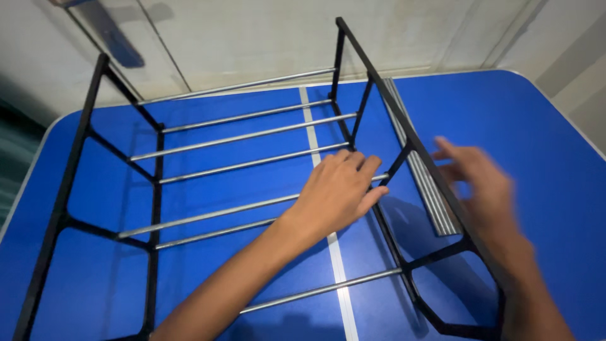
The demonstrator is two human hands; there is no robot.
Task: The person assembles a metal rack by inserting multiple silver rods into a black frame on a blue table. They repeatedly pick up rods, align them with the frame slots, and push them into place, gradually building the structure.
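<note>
Head view looks down on a blue worktop (555, 158) with a white stripe running near to far down its middle. On it stands a half-built rack (252, 164): two black side frames, one at the left (69, 170) and one at the right (404, 139), joined by silver rods (240, 137) that run left to right. I count about eight rods fitted, spread over several levels, which is what holds the two frames upright and apart.

Left hand (338, 189) lies palm down over one rod near the right frame, where that rod meets a black joint; its fingers are curled loosely over the rod and the frame bar, likely steadying the joint. Whether it truly pinches the rod I cannot tell.

Right hand (483, 196) is blurred, just outside the right frame, fingers spread and holding nothing that shows; it sits above the frame's top rail.

A bundle of spare rods (426, 183) lies flat on the worktop beside the right frame, within easy reach of that hand. Their number is hard to count, perhaps four or five.
</note>
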